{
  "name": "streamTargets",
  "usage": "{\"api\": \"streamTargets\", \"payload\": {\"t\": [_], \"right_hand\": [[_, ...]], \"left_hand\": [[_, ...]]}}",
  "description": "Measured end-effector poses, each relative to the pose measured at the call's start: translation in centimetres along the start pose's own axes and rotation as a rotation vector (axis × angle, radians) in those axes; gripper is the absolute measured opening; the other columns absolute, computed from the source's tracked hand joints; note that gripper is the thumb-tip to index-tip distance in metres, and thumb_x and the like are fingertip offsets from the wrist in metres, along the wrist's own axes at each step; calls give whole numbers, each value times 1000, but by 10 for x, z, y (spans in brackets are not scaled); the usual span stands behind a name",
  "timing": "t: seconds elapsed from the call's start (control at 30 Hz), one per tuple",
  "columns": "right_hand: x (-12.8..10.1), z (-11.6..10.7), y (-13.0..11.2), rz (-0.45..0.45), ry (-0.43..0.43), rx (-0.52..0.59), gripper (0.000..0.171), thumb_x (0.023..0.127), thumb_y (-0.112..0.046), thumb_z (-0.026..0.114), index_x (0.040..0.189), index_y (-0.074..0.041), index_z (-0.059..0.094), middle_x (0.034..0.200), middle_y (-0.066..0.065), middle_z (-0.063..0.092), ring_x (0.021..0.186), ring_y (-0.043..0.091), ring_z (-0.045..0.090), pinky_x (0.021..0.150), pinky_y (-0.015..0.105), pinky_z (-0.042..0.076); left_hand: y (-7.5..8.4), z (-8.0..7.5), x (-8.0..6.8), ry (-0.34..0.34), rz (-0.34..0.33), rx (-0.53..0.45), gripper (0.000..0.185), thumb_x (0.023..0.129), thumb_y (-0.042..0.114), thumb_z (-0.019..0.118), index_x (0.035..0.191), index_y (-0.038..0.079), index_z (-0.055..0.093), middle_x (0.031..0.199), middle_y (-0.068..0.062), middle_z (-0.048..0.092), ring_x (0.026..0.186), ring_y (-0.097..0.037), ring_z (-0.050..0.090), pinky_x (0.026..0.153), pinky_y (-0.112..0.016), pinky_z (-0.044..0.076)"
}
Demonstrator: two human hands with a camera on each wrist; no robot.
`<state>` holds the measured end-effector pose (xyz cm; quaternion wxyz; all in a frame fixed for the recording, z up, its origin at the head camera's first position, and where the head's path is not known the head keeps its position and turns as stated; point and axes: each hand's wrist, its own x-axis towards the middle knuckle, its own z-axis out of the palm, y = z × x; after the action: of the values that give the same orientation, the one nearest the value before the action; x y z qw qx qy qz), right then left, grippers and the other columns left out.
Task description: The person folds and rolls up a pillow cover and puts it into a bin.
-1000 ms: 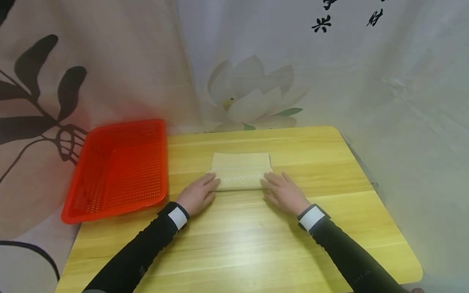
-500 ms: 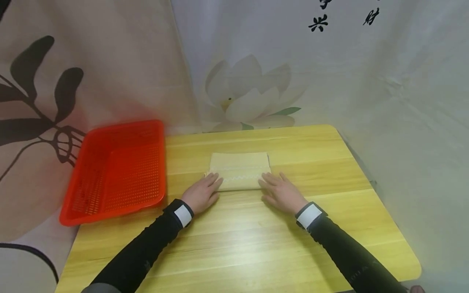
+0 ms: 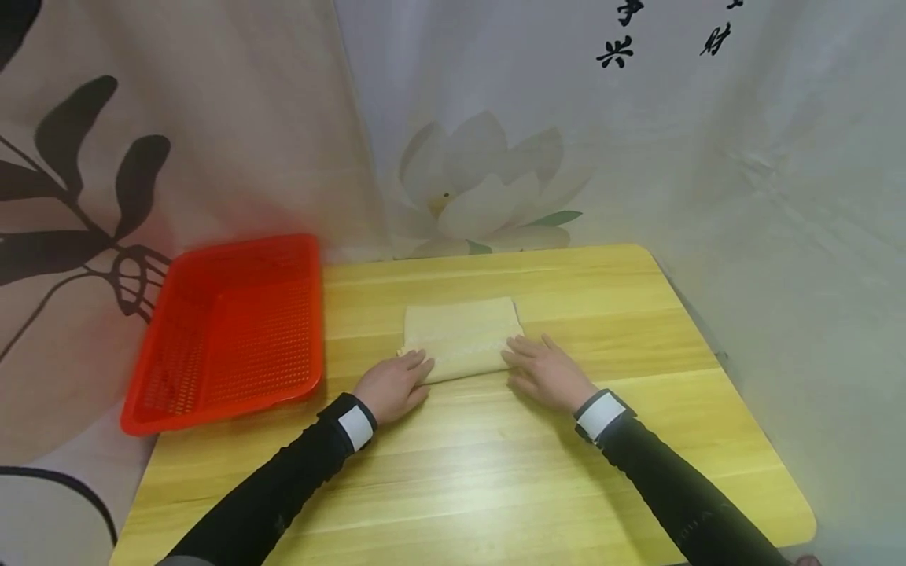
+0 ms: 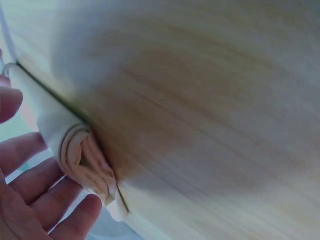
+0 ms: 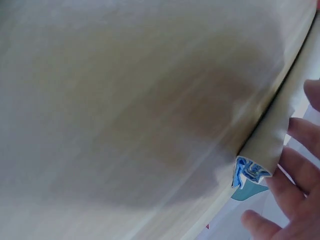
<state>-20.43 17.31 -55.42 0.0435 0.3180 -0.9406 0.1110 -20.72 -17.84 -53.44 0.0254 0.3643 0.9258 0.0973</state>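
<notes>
A cream cloth (image 3: 463,334), folded and rolled along its near edge, lies in the middle of the wooden table. My left hand (image 3: 395,385) rests its fingers on the roll's left end, and my right hand (image 3: 548,373) rests on the right end. In the left wrist view, spiral layers show at the end of the rolled cloth (image 4: 82,155), with the spread fingers (image 4: 52,195) against its far side. Blue and white layers show at the other end of the cloth (image 5: 252,170) in the right wrist view, beside relaxed fingers (image 5: 295,175).
A red plastic basket (image 3: 311,314) with perforated sides stands at the table's left, partly past its edge. The wooden table (image 3: 495,472) has rounded corners at the right. Behind it hangs a pale printed curtain (image 3: 488,181). A black cable (image 3: 64,479) runs at lower left.
The cloth's left end has come slightly nearer to me, so the cloth now lies slanted. The left hand has shifted a little towards me; the right hand has barely moved.
</notes>
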Motion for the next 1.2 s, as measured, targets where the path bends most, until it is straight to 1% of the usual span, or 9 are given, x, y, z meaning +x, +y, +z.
{"api": "streamTargets", "payload": {"t": [0.2, 0.3, 0.37, 0.43, 0.57, 0.63, 0.73, 1.0, 1.2], "right_hand": [[4, -7, 5, 12, -3, 80, 49, 104, -31, 71, 146, -7, 64, 157, 18, 54, 147, 38, 51, 123, 70, 28], [12, -11, 14, 46, 17, 111, 48, 105, -29, 70, 146, -4, 64, 155, 20, 57, 145, 39, 52, 123, 68, 30], [19, -13, 22, 68, 37, 120, 48, 105, -27, 69, 146, -1, 63, 152, 22, 59, 143, 41, 54, 122, 68, 33], [26, -14, 28, 98, 53, 132, 47, 106, -26, 67, 145, 0, 64, 149, 22, 62, 139, 42, 57, 121, 66, 36], [39, -16, 37, 128, 46, 164, 43, 107, -24, 66, 141, 1, 66, 139, 22, 68, 130, 43, 64, 117, 60, 44], [44, -17, 39, 134, 36, 174, 41, 107, -25, 65, 139, 2, 68, 135, 22, 71, 126, 43, 66, 115, 56, 48], [49, -17, 40, 134, 25, 172, 40, 107, -24, 64, 136, 3, 69, 130, 23, 73, 122, 43, 68, 112, 56, 49], [53, -12, 42, 150, 22, 176, 35, 105, -22, 67, 130, 3, 72, 123, 23, 74, 116, 43, 68, 108, 57, 51], [55, -9, 44, 208, -4, 280, 34, 107, -26, 65, 127, 0, 74, 117, 17, 73, 112, 37, 66, 104, 55, 53]], "left_hand": [[-1, -7, 1, 44, 5, 19, 51, 105, 30, 69, 147, 1, 63, 151, -21, 61, 137, -38, 61, 115, -53, 48], [-7, -18, 12, 97, -6, 29, 49, 104, 27, 70, 144, -1, 65, 148, -21, 63, 135, -38, 62, 115, -53, 49], [-12, -25, 22, 103, -20, 47, 47, 105, 25, 68, 143, -2, 65, 147, -22, 63, 135, -39, 62, 114, -55, 49], [-17, -30, 32, 88, -40, 78, 45, 105, 22, 65, 143, -3, 65, 146, -22, 64, 135, -41, 62, 113, -57, 50], [-26, -36, 47, -7, -90, 139, 44, 106, 19, 57, 144, -2, 64, 147, -20, 64, 137, -40, 61, 113, -59, 49], [-30, -36, 52, -55, -118, 140, 44, 108, 19, 53, 146, -1, 63, 149, -19, 63, 140, -39, 59, 115, -59, 47], [-35, -35, 57, -96, -148, 116, 44, 109, 19, 51, 147, -1, 62, 151, -19, 61, 142, -39, 56, 116, -60, 45], [-44, -31, 61, -118, -176, 75, 42, 108, 18, 52, 143, 0, 66, 151, -20, 61, 142, -40, 56, 117, -58, 45], [-49, -28, 58, -103, -155, 58, 40, 107, 17, 52, 138, -1, 69, 148, -23, 62, 139, -42, 58, 113, -57, 49]]}}
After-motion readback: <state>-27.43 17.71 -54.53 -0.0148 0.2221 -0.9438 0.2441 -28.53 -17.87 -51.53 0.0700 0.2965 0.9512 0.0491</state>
